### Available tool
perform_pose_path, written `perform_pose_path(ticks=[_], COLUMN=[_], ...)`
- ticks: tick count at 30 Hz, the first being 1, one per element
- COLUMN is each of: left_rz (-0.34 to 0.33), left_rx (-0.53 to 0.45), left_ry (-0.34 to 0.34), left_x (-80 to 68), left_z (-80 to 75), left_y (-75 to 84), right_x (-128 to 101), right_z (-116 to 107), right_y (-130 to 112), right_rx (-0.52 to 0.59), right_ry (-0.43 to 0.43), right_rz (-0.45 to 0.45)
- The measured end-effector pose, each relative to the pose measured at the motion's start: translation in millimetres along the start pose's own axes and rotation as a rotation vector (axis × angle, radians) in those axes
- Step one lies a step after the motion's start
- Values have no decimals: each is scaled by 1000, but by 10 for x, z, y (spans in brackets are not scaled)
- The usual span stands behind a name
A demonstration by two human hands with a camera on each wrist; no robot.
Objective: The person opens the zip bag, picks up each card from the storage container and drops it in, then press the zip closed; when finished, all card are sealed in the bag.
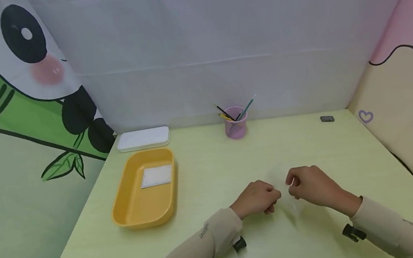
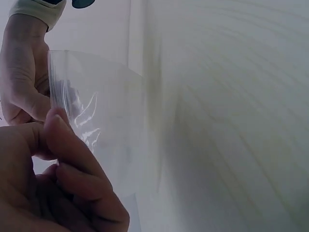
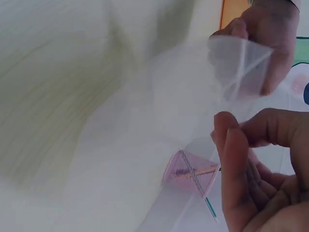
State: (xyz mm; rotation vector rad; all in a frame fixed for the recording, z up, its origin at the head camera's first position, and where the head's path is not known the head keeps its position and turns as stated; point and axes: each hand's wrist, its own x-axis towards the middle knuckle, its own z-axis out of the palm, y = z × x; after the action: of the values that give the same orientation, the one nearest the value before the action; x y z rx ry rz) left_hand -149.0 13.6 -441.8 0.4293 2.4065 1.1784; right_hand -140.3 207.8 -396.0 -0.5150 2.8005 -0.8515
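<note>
A clear plastic zip bag (image 2: pixel 104 111), nearly invisible in the head view, hangs between the two hands just over the table. The left hand (image 1: pixel 257 198) pinches it near the ridged mouth edge with thumb and forefinger; the left wrist view shows those fingers (image 2: pixel 79 159) up close. Across from it, the right hand (image 1: pixel 312 185) is bent at the bag's upper edge, thumb and fingertips (image 3: pixel 226 126) gathered there in the right wrist view. The film (image 3: pixel 145 106) spreads out below the hands. No contents show inside it.
To the left stands a yellow tray (image 1: pixel 124 197) with a white card (image 1: pixel 156 176) in it. Behind it lies a white flat box (image 1: pixel 143 138). A pink mesh cup (image 1: pixel 235 129) of pencils stands at the back, and a small dark block (image 1: pixel 327 119) lies back right.
</note>
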Motion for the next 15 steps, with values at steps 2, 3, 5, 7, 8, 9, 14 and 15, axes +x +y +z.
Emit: perform_pose_path(ticks=[2,3,5,7,8,9,14,15], left_rz=[-19,-28,-43,-64,-72,-80,-74,-60], left_rx=[-2,1,18,43,58,74,109,111], left_ry=[8,13,28,45,56,68,140,144], left_x=[-2,-2,3,6,7,10,33,40], left_z=[-34,-49,-69,-73,-66,-55,6,19], left_y=[-14,-20,-25,-15,-7,6,65,70], right_x=[-13,-17,-26,-27,-27,-31,-29,-32], right_z=[-28,-40,-50,-42,-32,-22,46,59], right_y=[21,30,37,28,19,6,-71,-86], right_rx=[-54,-86,-139,-180,-195,-205,-299,-319], right_ry=[58,90,138,159,159,151,124,123], right_rz=[-7,-20,-51,-107,-141,-174,-283,-282])
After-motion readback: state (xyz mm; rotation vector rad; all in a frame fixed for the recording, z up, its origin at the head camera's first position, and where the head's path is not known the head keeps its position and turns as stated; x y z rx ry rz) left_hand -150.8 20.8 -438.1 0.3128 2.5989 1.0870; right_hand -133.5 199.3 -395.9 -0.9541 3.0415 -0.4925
